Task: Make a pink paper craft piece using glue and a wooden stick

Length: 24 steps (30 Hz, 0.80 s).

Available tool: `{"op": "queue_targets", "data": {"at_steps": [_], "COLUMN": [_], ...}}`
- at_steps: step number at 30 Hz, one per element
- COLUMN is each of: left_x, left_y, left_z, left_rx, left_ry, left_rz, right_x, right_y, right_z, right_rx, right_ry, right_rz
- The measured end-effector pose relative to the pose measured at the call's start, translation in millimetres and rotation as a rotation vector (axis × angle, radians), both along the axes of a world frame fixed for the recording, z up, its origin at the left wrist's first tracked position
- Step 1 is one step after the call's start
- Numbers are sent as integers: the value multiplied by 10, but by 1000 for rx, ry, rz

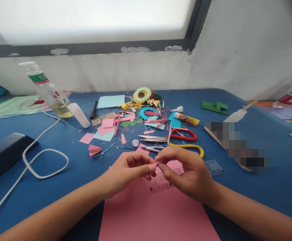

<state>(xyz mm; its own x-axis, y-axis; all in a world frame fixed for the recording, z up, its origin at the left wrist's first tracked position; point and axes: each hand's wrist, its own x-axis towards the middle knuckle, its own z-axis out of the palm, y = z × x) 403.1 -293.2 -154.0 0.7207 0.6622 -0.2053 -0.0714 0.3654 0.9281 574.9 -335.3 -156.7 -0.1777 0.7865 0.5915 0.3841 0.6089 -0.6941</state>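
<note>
Pinching a small pink paper piece (157,163) between thumbs and fingertips, the left hand (133,169) and right hand (188,169) meet just below centre frame — both grips closed, the piece largely hidden by fingers. Beneath them, a clear plastic template (158,183) lies on a pink sheet (158,214), lower centre. Scissors (164,139) with red and yellow handles lie just above the right hand. Further out: glue stick (186,118), right of centre; bottle (43,91), upper left.
</note>
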Motion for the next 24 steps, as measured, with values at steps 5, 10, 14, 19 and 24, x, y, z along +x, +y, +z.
{"op": "queue_targets", "data": {"at_steps": [5, 10, 14, 19, 24], "left_x": [-2, 2, 5, 0, -21], "left_y": [3, -8, -6, 1, -10], "left_z": [5, 3, 4, 18, 24], "left_rx": [-8, -29, -35, -3, 175], "left_ry": [9, 38, 84, 108, 141], "left_rz": [-21, -12, 14, 2, 68], "right_x": [-8, -30, -21, -10, -5], "right_y": [-6, 0, 0, 1, 1], "right_z": [23, 42, 40, 43, 27], "right_rx": [-126, -212, -200, -192, -227], "right_ry": [27, 60, 58, 39, 23], "right_rz": [12, 7, 7, 16, 5]}}
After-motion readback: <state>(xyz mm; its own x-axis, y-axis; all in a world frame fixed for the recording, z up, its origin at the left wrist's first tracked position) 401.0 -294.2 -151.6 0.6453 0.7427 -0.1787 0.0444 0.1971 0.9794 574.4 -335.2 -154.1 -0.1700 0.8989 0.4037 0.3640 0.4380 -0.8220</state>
